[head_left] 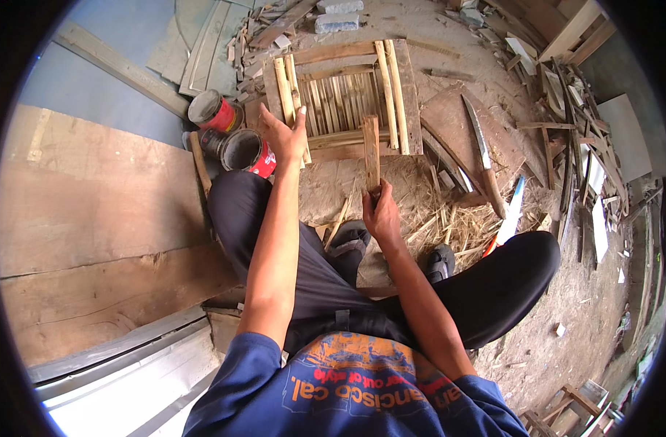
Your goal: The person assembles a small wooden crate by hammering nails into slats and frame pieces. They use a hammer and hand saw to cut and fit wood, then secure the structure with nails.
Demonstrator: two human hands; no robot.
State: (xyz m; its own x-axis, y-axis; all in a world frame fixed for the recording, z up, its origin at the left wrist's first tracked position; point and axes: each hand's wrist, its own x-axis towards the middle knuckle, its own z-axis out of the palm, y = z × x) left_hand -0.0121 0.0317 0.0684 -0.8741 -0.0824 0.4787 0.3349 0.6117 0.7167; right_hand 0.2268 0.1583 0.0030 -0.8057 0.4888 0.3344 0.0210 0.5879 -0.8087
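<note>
In front of me lies a wooden frame (340,52) with bamboo strips (344,102) set side by side in its middle. Pale bamboo poles (386,95) run in pairs along its left and right sides. My left hand (286,138) is at the frame's left poles, thumb and fingers apart; whether it touches them I cannot tell. My right hand (383,217) is closed round the lower end of a short brown wooden stick (371,149). The stick points away from me, its far end over the frame's near edge.
To the right lie a long-bladed knife (478,135) with a wooden handle and a saw (509,211). Red paint cans (260,156) stand left of the frame, beside my knee. Wood scraps (566,109) pile up at the far right; shavings (435,226) litter the floor near my feet.
</note>
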